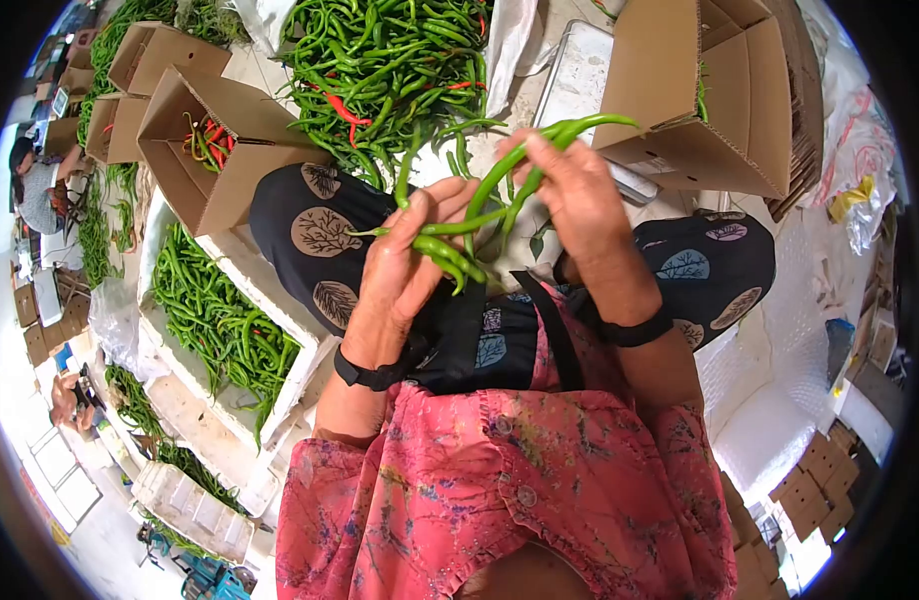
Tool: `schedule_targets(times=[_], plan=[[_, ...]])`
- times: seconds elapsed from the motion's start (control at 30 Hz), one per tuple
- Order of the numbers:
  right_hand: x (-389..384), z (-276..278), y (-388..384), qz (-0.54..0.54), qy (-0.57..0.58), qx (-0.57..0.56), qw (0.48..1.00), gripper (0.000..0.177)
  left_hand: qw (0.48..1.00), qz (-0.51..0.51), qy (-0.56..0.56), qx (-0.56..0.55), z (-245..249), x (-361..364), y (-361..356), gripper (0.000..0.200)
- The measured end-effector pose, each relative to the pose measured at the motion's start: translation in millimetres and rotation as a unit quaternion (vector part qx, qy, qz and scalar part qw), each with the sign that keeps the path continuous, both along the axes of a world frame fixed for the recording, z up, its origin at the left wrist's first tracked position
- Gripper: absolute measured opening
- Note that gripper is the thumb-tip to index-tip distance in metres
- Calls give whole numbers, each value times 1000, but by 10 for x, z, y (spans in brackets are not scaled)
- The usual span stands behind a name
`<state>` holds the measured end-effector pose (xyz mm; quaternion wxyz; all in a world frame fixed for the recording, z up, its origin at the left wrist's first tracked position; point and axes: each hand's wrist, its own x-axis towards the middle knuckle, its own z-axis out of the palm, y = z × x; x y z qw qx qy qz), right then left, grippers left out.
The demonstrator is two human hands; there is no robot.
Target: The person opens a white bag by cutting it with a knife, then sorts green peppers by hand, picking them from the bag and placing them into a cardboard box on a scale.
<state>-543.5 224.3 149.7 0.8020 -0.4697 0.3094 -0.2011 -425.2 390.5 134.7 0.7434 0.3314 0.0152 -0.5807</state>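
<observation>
Several long green chili peppers (445, 256) lie across the fingers and palm of my left hand (400, 255), some with their tips hanging below it. My right hand (578, 195) pinches more long green chili peppers (585, 124) between thumb and fingers. One of these curves out to the right past my fingertips, while others slant down toward my left hand. Both hands are above my lap, close together. Just beyond them, a large heap of green chili peppers (395, 65) has a few red chili peppers (342, 108) mixed in.
A cardboard box (670, 70) stands at the upper right beside a metal tray (577, 75). To the left are a cardboard box (185, 170) holding red peppers and a white foam box (315, 365) of green ones. Another person (42, 190) sits at far left.
</observation>
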Motion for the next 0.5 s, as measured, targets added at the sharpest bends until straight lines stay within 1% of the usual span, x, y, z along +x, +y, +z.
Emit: schedule_targets(times=[0.03,0.1,0.13,0.17,0.2,0.23,0.27,0.3,0.33,0.37,0.4,0.43,0.47,0.5], plan=[[-48,-20,-91,-1,0,0,1000,28,1000,10,1,8,-20,36,56,52],[-163,-63,-297,-139,-107,16,984,23,1000,18,-4,-9,-35,85,95,50],[-227,-78,-410,-197,-78,23,977,21,1000,22,-6,-7,-22,78,106,50],[-288,-65,-509,-255,-48,30,965,18,999,29,16,-23,-8,54,104,52],[-350,-20,-567,-251,-65,39,965,19,998,37,38,-39,1,38,99,55],[-360,12,-541,-249,-65,40,966,19,998,39,37,-38,0,37,93,55],[-392,41,-501,-186,-9,-19,982,19,996,36,59,-59,-7,39,73,52],[-433,82,-456,-122,46,-79,988,20,993,32,80,-81,-13,36,47,50],[-422,160,-329,-64,37,-67,995,22,992,29,86,-85,-2,32,24,52],[-375,313,-186,-20,81,-47,995,23,992,29,86,-85,0,24,-3,52],[-319,362,-23,15,116,-58,991,25,982,46,150,-103,3,5,-27,53],[-286,286,109,64,101,-93,989,26,968,63,213,-119,3,-16,-43,55],[-227,357,272,97,121,-168,973,24,978,62,173,-97,-24,-34,-52,54],[-157,422,419,130,141,-242,951,23,980,57,162,-99,-39,-69,-55,56]])
